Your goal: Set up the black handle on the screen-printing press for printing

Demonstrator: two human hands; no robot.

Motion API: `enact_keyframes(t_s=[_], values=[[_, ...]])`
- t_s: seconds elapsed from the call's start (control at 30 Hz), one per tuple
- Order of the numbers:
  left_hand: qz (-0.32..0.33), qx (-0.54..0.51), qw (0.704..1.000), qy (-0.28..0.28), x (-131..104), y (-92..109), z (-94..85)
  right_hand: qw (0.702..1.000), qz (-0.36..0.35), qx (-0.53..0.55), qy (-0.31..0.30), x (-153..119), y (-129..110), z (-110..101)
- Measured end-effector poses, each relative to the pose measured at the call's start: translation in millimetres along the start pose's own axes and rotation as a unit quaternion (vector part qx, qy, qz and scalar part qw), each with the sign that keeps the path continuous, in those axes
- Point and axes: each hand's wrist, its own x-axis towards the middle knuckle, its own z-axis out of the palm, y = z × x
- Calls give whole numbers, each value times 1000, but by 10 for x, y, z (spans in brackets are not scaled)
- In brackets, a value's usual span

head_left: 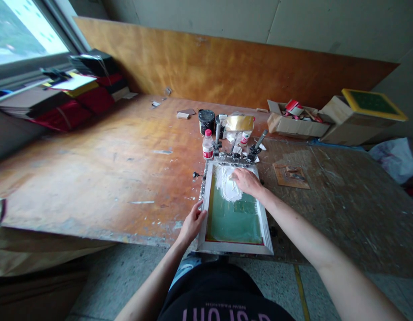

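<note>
A framed green screen [235,223] lies at the table's front edge, its pale frame held at the back by a clamp fixture [233,159]. White paste [222,180] is spread over the far part of the mesh. My right hand [248,182] is closed above the paste, its fingers bent round something I cannot make out. At the left rail of the frame rests my left hand [193,221], fingers somewhat apart, holding nothing.
Behind the fixture stand a red-capped bottle [208,145] and a black tub [206,121]. Cardboard boxes [296,127] are at the back right, beside a yellow-framed screen [375,103]. A small board [291,176] lies right of the frame. Stacked red-black bundles [69,113] sit back left.
</note>
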Motion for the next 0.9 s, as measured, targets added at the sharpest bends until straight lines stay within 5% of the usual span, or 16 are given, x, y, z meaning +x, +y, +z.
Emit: enact_keyframes(t_s=[0.27, 0.47, 0.6, 0.73, 0.9], values=[[-10, -16, 1000, -6, 14, -26, 13, 993, -113, 10, 30, -339, -54, 169], [-4, -17, 1000, -17, 33, -64, 17, 976, -207, 63, -11, -604, 16, 6], [-2, -11, 1000, -14, 18, -33, 11, 978, -181, 101, -34, -432, 59, -134], [1, -23, 1000, -7, -11, 34, -13, 991, -99, 79, 36, -318, 0, -38], [-3, -43, 999, -17, -38, 108, -40, 985, -158, 70, 31, -594, -64, 71]])
